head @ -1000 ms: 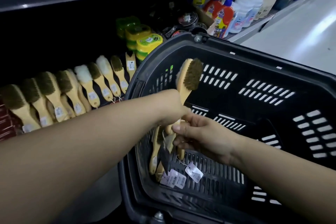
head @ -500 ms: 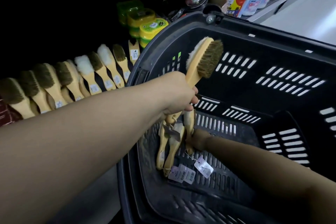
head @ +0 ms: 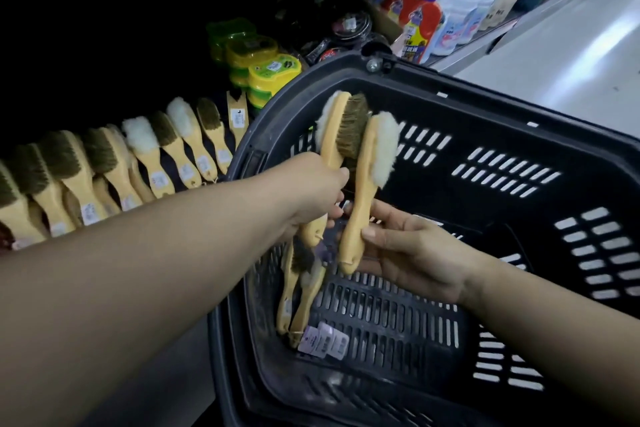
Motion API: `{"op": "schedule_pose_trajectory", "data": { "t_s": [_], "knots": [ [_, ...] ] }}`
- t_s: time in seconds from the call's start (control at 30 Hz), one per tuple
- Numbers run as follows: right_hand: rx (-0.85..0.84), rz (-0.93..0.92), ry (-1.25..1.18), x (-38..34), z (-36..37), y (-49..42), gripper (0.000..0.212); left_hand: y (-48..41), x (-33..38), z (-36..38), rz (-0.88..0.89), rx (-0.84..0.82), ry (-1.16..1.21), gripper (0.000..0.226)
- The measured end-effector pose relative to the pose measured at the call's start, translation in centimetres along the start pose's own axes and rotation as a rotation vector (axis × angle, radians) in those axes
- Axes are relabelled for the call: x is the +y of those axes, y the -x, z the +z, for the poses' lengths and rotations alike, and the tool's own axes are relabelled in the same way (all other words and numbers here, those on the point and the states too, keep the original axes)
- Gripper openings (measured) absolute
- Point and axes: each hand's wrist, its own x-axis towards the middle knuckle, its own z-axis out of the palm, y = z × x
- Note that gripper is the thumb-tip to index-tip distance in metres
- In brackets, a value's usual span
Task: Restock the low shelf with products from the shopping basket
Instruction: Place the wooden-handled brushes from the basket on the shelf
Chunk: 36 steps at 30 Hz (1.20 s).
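The restock looks well under way but not finished. The low shelf [head: 474,52] on the left carries a slanted row of wooden brushes [head: 145,163], at least ten of them, brown-bristled and white-fleeced mixed; they overlap too much for an exact count. Two more are lifted over the shopping basket [head: 502,104] on the right, heads up and touching each other. The left hand [head: 311,196] has its fingers curled round the handle of the brown-bristled brush [head: 353,125]. A strip of white shows behind that head, and I cannot tell whether it is a second face or a second brush. The right hand [head: 415,253] pinches the handle of the white-fleece brush [head: 363,184] between thumb and fingers, just right of the first. Neither brush has reached the shelf. In the basket's near-left corner lie the remaining brushes [head: 294,291]. Two handles can be counted there, with perhaps a third head hidden under the left wrist, and about three paper tags [head: 325,340] are bunched at their near ends. By my reckoning, then, the two held brushes and at least two more have to be set down. Farther along the shelf stand stacked green and yellow tins [head: 273,74], too overlapped to count, and two red bottles [head: 424,21] with pale ones beyond them.
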Motion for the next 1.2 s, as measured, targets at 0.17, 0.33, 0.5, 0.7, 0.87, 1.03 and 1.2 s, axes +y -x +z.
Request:
{"op": "schedule_pose_trajectory", "data": {
  "t_s": [0.17, 0.33, 0.5, 0.7, 0.87, 1.03, 1.2],
  "knots": [
    [0.071, -0.121, -0.229, -0.8, 2.5, 0.4, 0.016, 0.2, -0.2, 0.0, -0.006, -0.004, 0.12, 0.014],
    [0.118, -0.138, -0.143, -0.3, 2.3, -0.6, 0.029, -0.2, -0.3, -0.3, 0.004, -0.019, 0.097, 0.018],
    [0.109, -0.166, 0.027, -0.2, 1.7, -0.9, 0.041, -0.3, -0.5, -0.2, 0.015, -0.102, 0.003, 0.03],
    [0.156, -0.25, 0.2, -0.8, 1.1, -0.6, 0.021, -0.5, -0.7, -0.7, -0.003, -0.255, -0.137, 0.05],
    [0.228, -0.314, 0.38, -1.0, 0.6, -0.6, 0.017, -0.2, -0.7, -0.9, 0.001, -0.308, -0.237, 0.038],
    [0.024, -0.091, 0.166, -0.3, -1.8, -1.8, 0.021, -0.7, -0.7, -0.9, 0.059, -0.11, -0.313, 0.027],
    [0.27, 0.435, 0.765, 4.2, -5.9, -6.6, 0.008, -1.0, -0.6, -0.6, 0.052, -0.035, -0.239, 0.017]
  ]
}}
